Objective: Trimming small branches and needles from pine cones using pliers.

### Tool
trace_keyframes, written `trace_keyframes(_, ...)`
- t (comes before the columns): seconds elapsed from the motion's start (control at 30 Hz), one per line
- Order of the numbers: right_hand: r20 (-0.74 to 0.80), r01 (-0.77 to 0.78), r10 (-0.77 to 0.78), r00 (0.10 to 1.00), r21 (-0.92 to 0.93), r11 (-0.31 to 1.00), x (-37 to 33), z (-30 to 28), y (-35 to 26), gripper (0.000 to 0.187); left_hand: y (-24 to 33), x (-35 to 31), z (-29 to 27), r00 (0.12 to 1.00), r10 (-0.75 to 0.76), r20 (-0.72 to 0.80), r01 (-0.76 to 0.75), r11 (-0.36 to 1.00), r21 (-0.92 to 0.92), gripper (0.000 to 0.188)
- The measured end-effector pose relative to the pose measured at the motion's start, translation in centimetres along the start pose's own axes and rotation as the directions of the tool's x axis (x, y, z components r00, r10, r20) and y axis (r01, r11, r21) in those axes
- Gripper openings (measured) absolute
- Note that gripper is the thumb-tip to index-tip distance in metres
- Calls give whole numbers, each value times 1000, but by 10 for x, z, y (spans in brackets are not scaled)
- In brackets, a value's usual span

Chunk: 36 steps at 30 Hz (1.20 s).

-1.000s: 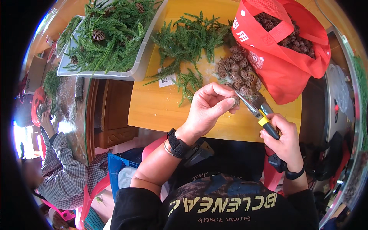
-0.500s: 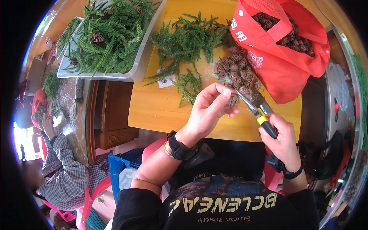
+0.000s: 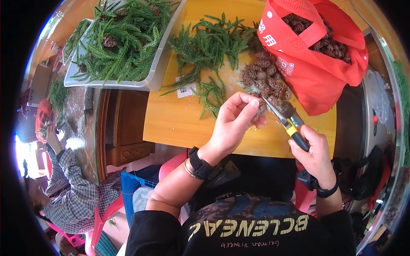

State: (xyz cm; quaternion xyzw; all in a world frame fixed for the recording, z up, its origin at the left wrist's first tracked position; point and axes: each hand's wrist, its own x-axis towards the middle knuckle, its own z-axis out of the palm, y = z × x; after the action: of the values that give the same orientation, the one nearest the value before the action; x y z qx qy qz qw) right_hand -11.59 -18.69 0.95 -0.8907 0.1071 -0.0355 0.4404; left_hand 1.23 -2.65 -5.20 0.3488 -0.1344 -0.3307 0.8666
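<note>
My left hand (image 3: 234, 121) is closed, thumb and forefinger pinched together, with a pine cone (image 3: 262, 109) held at the fingers and partly hidden by them. Long-nose pliers with black and yellow handles (image 3: 297, 138) are gripped in my right hand (image 3: 315, 151). Their narrow jaws reach up and left to the left fingertips; whatever lies between the jaws is too small to make out. Just beyond both hands, a heap of brown pine cones (image 3: 265, 77) rests on the yellow table (image 3: 183, 123).
Behind the heap stands a red cloth bag (image 3: 316, 85) full of pine cones. Green artificial sprigs (image 3: 209, 45) lie mid-table, near a white label (image 3: 186, 90). A clear plastic bin (image 3: 128, 84) at far left holds greenery. Another person in checked sleeves (image 3: 77, 179) works at the left.
My hands and the pliers have barely shifted; the pliers' tips sit slightly farther left, closer to the left fingertips. The person at the left has moved the head a little.
</note>
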Motion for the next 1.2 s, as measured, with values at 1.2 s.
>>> trace_keyframes(1.2,-168,-213,172,971,-273,938,1,-44,48,27,-4,5,0,974,212,-79,-193,961,196,25)
